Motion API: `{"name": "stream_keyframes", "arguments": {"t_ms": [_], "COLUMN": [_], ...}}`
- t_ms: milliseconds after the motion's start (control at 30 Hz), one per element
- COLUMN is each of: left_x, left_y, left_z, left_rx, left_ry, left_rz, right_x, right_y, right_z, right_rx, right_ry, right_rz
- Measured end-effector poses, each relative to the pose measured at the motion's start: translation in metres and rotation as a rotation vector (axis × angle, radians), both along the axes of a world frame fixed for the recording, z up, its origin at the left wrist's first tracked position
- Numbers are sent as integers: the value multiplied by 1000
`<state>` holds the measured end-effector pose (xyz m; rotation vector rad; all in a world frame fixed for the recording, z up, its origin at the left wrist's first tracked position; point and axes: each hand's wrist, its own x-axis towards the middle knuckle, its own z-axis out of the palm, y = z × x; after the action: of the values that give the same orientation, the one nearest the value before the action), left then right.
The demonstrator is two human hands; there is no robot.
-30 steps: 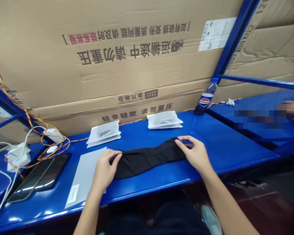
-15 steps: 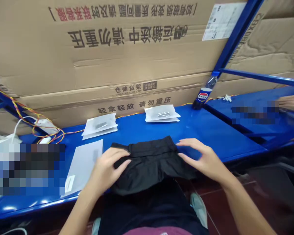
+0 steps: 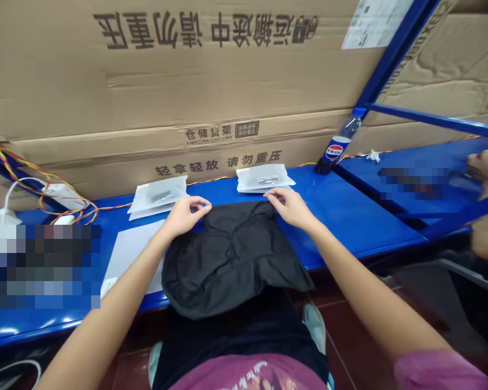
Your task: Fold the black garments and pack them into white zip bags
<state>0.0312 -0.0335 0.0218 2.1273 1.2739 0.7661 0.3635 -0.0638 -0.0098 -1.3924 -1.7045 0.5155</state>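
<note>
1. At the far left of the blue desk [image 3: 350, 216], a white power strip [image 3: 63, 194] is sitting among yellow and red wires [image 3: 81, 208], away from the hands, and a pixelated patch is hiding whatever lies nearer the front.
2. Just left of the hands, a pale grey sheet [image 3: 134, 254] is lying flat on the desk, clear of the work.
3. The left hand [image 3: 183, 216] is pinching its fingers [image 3: 201, 205] together on the upper edge of a black cloth garment [image 3: 231, 260], which is hanging over the desk's front edge onto the person's lap.
4. The right hand [image 3: 290, 208] is pinching the same edge, apparently keeping the cloth spread between both hands.
5. Beyond them, two white flat packets [image 3: 158, 197] [image 3: 264, 177] are lying just past the garment; their contents are too small to tell.
6. A Pepsi bottle [image 3: 337, 149] is standing against a blue steel upright [image 3: 390, 65], seemingly kept out of the way.
7. At far right, a co-worker's hand [image 3: 486, 168] is reaching over a neighbouring blue desk.
</note>
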Motion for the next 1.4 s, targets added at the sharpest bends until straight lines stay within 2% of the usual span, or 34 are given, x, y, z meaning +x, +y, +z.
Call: {"name": "stream_keyframes", "arguments": {"t_ms": [100, 200, 267, 533, 867, 1000, 1133, 1233, 1300, 1367, 1400], "left_x": [1, -3, -7, -14, -11, -7, -5, -4, -5, -8, -11], "left_y": [28, 34, 34, 39, 35, 31, 9, -27, -59, -93, -109], "left_z": [-14, -26, -29, -25, -25, -11, 21, 35, 33, 23, 18], "left_rx": [-52, -79, -105, -197, -180, -141, -64, 76, 104, 86, 111], "left_ry": [-21, -44, -47, -52, -61, -55, -22, 77, 168, 244, 255], "left_rz": [2, 6, -10, -44, -16, -19, -42, -95, -172, -268, -264], "right_x": [-3, 1, 5, 9, 8, 7, 14, 25, 32, 35, 35], "right_y": [30, 35, 34, 40, 41, 36, 12, -21, -47, -74, -88], "right_z": [-9, -23, -29, -35, -31, -22, -4, 4, 2, -2, -5], "right_rx": [-52, -80, -97, -142, -134, -97, -45, 16, 25, 30, 42], "right_ry": [10, 38, 60, 105, 139, 178, 206, 118, -8, -124, -153], "right_rz": [26, 36, 33, 27, 34, 44, 55, 114, 157, 175, 170]}}
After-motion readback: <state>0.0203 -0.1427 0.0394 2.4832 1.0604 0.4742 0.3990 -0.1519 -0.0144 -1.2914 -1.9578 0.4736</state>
